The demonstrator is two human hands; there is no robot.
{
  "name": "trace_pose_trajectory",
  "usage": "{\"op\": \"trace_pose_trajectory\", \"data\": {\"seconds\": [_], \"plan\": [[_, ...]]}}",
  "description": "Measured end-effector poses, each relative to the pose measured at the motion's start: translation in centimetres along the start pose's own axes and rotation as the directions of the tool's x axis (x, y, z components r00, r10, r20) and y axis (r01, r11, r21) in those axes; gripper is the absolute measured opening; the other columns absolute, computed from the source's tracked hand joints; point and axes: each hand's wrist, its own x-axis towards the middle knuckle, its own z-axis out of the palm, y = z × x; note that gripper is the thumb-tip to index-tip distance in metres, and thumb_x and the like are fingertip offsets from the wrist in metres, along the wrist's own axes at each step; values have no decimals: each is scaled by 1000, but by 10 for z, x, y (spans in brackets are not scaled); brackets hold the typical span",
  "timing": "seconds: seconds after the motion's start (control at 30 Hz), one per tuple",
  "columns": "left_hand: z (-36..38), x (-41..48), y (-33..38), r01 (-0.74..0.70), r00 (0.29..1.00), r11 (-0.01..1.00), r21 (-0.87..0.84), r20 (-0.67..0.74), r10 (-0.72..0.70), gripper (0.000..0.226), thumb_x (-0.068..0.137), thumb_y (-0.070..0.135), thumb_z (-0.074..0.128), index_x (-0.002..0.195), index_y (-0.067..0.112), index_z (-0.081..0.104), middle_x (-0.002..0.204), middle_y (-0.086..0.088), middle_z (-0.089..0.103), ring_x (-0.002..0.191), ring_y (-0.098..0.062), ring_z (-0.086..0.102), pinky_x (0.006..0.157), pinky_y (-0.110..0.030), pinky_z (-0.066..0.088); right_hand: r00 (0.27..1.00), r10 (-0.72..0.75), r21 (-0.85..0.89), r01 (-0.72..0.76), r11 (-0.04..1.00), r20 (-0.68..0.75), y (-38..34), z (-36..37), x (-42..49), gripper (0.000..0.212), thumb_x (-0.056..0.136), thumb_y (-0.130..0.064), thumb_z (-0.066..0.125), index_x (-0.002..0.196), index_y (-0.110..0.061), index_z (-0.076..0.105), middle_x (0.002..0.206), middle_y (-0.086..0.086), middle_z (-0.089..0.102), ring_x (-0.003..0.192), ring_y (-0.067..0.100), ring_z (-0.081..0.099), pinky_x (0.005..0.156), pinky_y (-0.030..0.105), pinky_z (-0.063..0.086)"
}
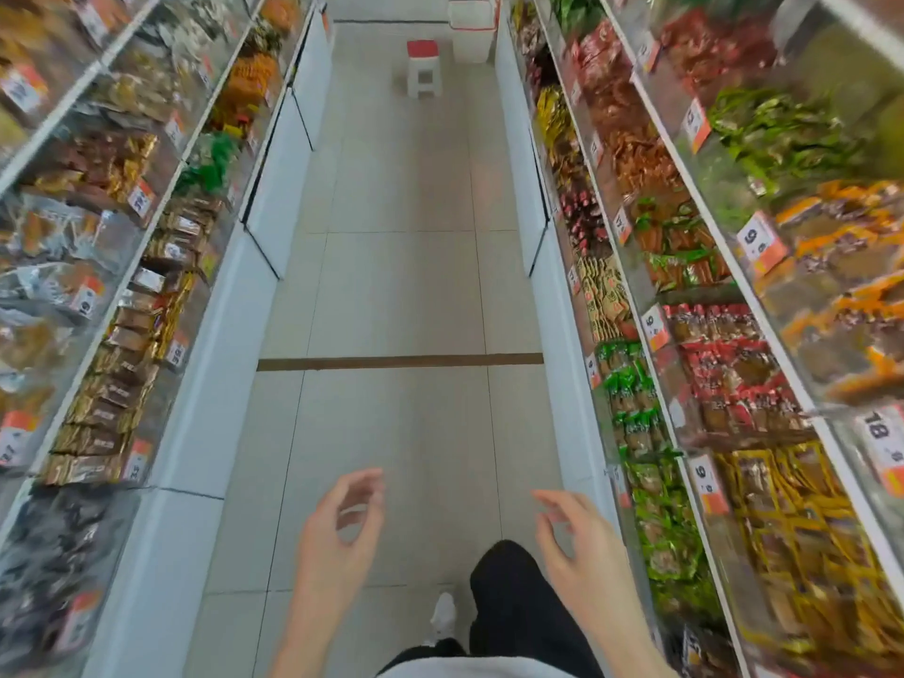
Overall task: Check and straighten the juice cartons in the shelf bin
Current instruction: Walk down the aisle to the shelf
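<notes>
I stand in a narrow shop aisle between two rows of shelf bins. My left hand [337, 535] floats over the tiled floor with loosely curled fingers and holds nothing. To its right, my right hand [582, 550] is also loosely curled and empty, a short way from the right-hand shelf bins [650, 521]. No juice cartons can be made out; the bins on both sides show packeted snacks behind clear fronts.
Left shelf bins [122, 345] and the right ones hem the aisle. Grey tiled floor [406, 286] runs ahead with a brown strip [401, 362] across it. A white stool with red seat [423, 68] and a white bin [470, 31] stand at the far end. My dark trouser leg [513, 609] is below.
</notes>
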Motion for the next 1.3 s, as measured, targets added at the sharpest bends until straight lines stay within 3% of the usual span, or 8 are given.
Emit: {"op": "trace_pose_trajectory", "data": {"seconds": [0.13,0.27,0.53,0.73,1.0,1.13,1.3], "plan": [[29,104,19,22,1000,1000,16,10,-22,20,98,7,70,105,24,75,103,18,77,95,-6,72,84,-19,57,999,52,5,-52,999,7,-11,-2,103,27,100,-14,69,125,-25,71,108,-25,62,102,-4,64,83,4,45],[64,218,48,30,1000,999,32,-8,-30,20,98,7,69,105,25,75,100,21,76,94,-3,72,84,-17,57,999,48,19,-48,999,-3,-28,-14,226,27,100,-12,69,122,-27,71,108,-26,63,102,-13,62,83,-2,43],[118,432,135,89,996,995,43,-32,-88,22,98,18,70,108,37,71,103,33,70,98,5,67,83,-5,51,1000,-2,23,2,1000,17,-115,-69,487,30,100,-8,68,125,-23,70,111,-11,70,104,2,67,88,13,47],[149,595,173,100,994,994,31,-49,-99,23,98,7,69,109,26,74,103,6,78,95,-2,71,89,-23,57,999,-51,45,51,998,11,-177,-83,671,33,100,-7,66,129,-24,67,109,-8,69,103,2,66,90,22,53],[184,863,237,72,997,997,20,-9,-71,20,100,14,68,105,32,73,101,20,76,97,-3,71,84,-11,54,1000,-9,61,10,998,-15,-256,-83,910,33,100,-8,67,128,-25,67,111,-14,68,105,-3,63,88,7,45],[200,992,290,29,1000,1000,0,8,-29,22,99,9,68,105,30,74,102,13,77,96,-8,73,86,-20,58,998,43,57,-40,998,-47,-290,-94,1017,33,99,-7,69,126,-26,69,110,-15,69,103,-4,64,85,2,44],[238,1142,340,7,1000,1000,-12,20,-6,23,99,5,67,107,25,75,103,7,79,101,-13,74,91,-26,58,995,97,70,-95,993,-24,-307,-104,1149,33,99,-10,69,129,-25,69,115,-13,70,104,2,66,85,10,48]]}}
